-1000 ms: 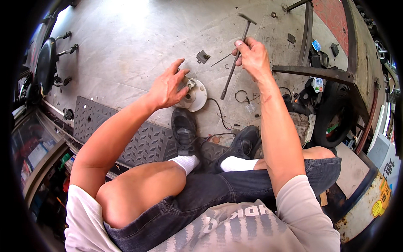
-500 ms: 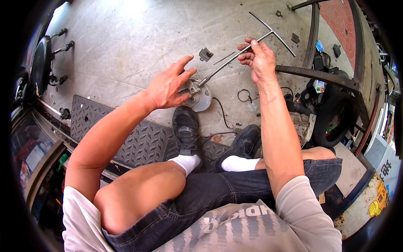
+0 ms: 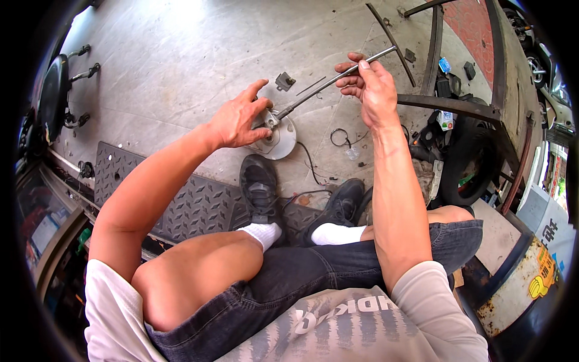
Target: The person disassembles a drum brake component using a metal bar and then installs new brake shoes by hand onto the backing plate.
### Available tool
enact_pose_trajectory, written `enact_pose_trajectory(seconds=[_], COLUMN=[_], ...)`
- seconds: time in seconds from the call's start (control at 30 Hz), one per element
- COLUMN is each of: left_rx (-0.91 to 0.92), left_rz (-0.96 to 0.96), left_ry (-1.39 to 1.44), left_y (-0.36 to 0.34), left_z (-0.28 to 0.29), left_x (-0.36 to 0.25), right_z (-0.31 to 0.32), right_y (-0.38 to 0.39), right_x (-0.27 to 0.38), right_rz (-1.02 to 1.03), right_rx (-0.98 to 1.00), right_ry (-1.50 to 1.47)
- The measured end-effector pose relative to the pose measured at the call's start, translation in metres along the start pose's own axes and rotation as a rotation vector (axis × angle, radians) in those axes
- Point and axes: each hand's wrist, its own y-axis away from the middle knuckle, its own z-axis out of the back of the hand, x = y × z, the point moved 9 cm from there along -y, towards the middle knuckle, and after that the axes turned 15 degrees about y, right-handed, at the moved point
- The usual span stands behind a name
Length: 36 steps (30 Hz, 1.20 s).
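My left hand (image 3: 242, 119) is on a round silver metal part (image 3: 283, 142) on the floor, its thumb and fingers at the raised middle and the index finger stretched out. A long T-handle wrench (image 3: 325, 86) slants up from this middle, its lower end against the part; the exact contact is partly hidden by my fingers. My right hand (image 3: 377, 93) pinches the wrench shaft between thumb and index finger below the crossbar, with the other fingers loosely curled.
On the grey floor lie a small dark bracket (image 3: 284, 81), a thin rod (image 3: 310, 85) and a black ring (image 3: 340, 137). A metal frame (image 3: 449, 105) and a black tire (image 3: 470, 169) stand at right. A patterned dark mat (image 3: 205, 208) lies by my shoes (image 3: 259, 187).
The wrench's crossbar has turned to a steeper angle. My right hand remains on the shaft and my left hand at the metal part. The whole view has shifted slightly.
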Motion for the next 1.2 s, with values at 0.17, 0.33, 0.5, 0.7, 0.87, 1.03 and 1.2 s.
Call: enact_pose_trajectory(seconds=[0.17,0.33,0.5,0.7,0.87,1.03,1.2], left_rx=[-0.055,-0.045,-0.048,-0.049,-0.035,-0.024,-0.034], left_rz=[0.027,0.05,0.045,0.043,0.044,0.048,0.068], left_ry=[-0.049,-0.072,-0.049,-0.064,-0.08,-0.085,-0.126], left_y=[-0.01,-0.013,-0.011,-0.013,-0.015,-0.017,-0.017], left_z=[0.001,0.001,0.002,0.0,0.0,0.0,-0.001], left_x=[0.012,0.011,0.011,0.014,0.017,0.014,0.015], right_z=[-0.004,-0.003,-0.003,-0.001,-0.019,-0.018,-0.017], right_y=[-0.002,-0.022,-0.037,-0.04,-0.04,-0.038,-0.036], right_x=[0.0,-0.013,-0.016,-0.02,-0.023,-0.014,0.004], right_rz=[0.017,-0.027,-0.012,-0.026,-0.011,-0.074,-0.165], right_rx=[0.007,0.006,-0.117,-0.267,-0.042,0.12,0.168], right_ry=[0.008,0.048,0.167,0.17,-0.312,-0.602,-0.512])
